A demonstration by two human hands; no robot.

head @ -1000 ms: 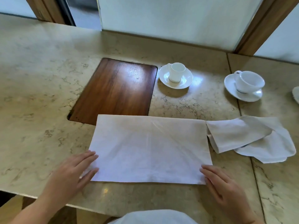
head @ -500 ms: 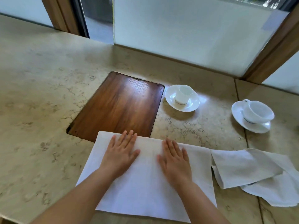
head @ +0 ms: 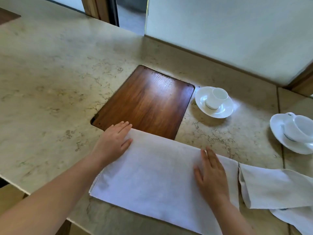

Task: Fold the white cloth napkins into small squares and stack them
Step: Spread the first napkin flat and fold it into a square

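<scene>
A white cloth napkin, folded into a wide rectangle, lies flat on the marble counter near its front edge. My left hand rests flat at the napkin's far left corner, fingers spread and partly off the cloth. My right hand presses flat on the napkin's right part, fingers pointing away from me. To the right lie loosely folded white napkins, one over another, touching the flat napkin's right edge.
A dark wooden board is set into the marble counter just beyond the napkin. Two white cups on saucers stand at the right: one near the board, another at the frame edge. A wall panel runs behind.
My hands went from the napkin's near corners onto its middle, then slid apart along its far edge, the left to the left corner, the right toward the right side. The camera moved closer.
</scene>
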